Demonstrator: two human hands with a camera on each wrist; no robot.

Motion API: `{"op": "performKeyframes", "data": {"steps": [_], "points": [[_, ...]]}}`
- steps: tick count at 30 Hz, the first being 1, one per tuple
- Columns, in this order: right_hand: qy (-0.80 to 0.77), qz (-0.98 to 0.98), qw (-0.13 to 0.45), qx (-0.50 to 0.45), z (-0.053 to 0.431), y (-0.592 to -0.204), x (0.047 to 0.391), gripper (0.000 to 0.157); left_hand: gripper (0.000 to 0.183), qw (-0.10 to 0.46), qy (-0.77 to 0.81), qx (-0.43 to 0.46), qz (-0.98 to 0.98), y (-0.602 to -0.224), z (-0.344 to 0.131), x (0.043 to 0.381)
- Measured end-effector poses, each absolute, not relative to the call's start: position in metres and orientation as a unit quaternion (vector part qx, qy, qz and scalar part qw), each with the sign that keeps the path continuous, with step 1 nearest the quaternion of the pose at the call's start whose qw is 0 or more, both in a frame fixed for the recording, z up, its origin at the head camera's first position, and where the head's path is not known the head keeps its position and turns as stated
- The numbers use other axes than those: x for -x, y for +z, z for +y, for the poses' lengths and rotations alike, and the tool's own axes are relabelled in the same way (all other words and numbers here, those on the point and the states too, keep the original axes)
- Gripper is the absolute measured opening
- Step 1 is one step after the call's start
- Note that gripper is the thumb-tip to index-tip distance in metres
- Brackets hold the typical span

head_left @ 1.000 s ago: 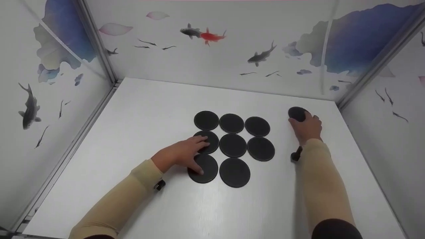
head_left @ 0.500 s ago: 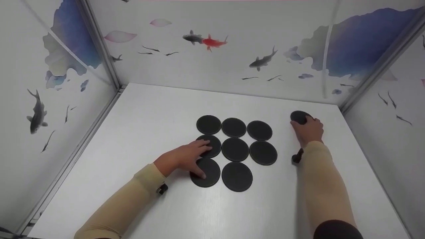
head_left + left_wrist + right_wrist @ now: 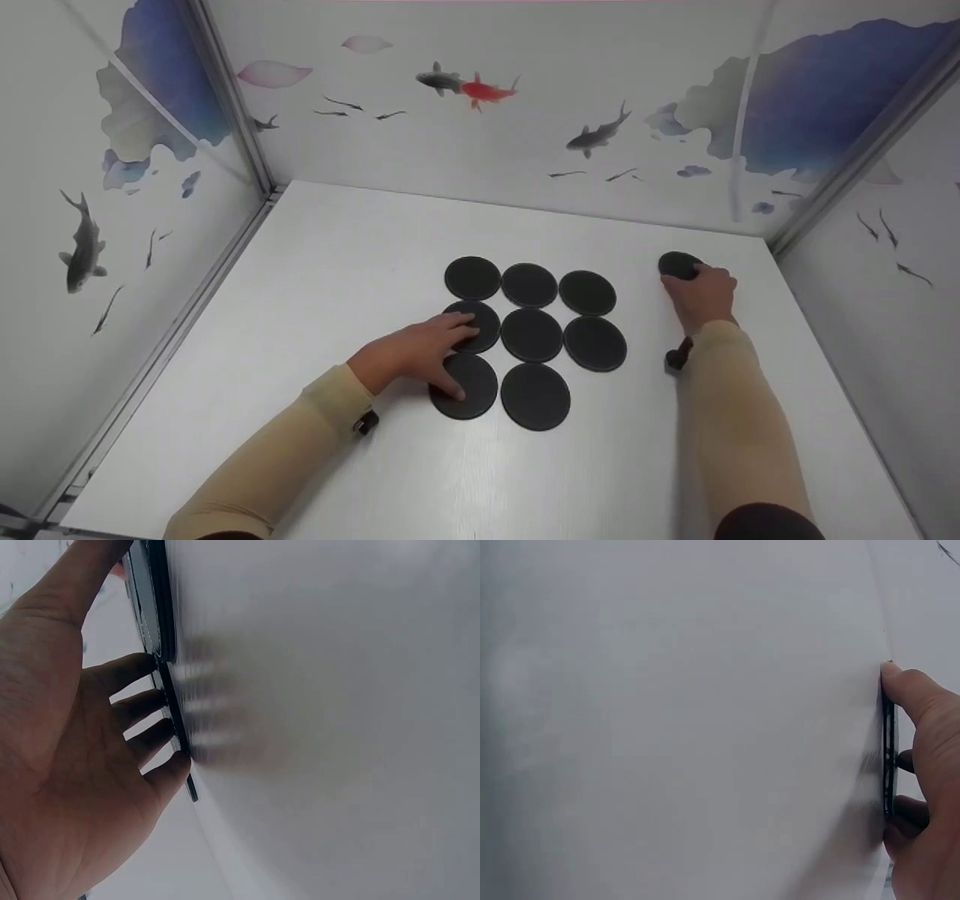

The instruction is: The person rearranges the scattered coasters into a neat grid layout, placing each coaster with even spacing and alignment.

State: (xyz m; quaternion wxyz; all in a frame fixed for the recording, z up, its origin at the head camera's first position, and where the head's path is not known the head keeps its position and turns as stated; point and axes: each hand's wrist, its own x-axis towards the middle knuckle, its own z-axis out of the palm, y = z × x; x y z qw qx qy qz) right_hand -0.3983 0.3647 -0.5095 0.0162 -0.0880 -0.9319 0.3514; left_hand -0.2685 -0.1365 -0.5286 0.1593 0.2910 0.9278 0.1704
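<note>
Several flat, round black coasters lie close together in rows on the white table. My left hand [image 3: 420,349] rests on the left column, its fingers extended over the middle-left coaster [image 3: 485,332] and its thumb on the front-left coaster [image 3: 472,375]. In the left wrist view the fingertips of the left hand [image 3: 90,735] meet the coasters' surface, seen edge-on. Apart from the group, near the table's back right, my right hand [image 3: 703,296] grips a single coaster [image 3: 677,265] across its edges. The right wrist view shows that coaster [image 3: 889,742] between thumb and fingers, close against the table.
The white table [image 3: 322,247] is bounded by white panels printed with fish and blue leaves. Metal frame posts stand at the back left [image 3: 232,97] and back right [image 3: 862,142] corners. The front row holds two coasters, the front-right one [image 3: 535,397] beside the left hand's.
The head view has shifted slightly. Both hands and the coasters keep nearly the same places on the table.
</note>
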Motion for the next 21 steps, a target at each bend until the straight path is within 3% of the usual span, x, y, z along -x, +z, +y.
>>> {"op": "performKeyframes", "data": {"steps": [8,21], "points": [[0.35,-0.934,-0.011,0.067,0.369,-0.508,0.404,0.105,0.115,0.159,0.168,-0.292,0.928,-0.527,-0.135,0.269],[0.317,-0.946,-0.009,0.061,0.362,-0.504,0.411,0.095,0.114,0.154,0.169,-0.288,0.93,-0.527,-0.137,0.269]]}}
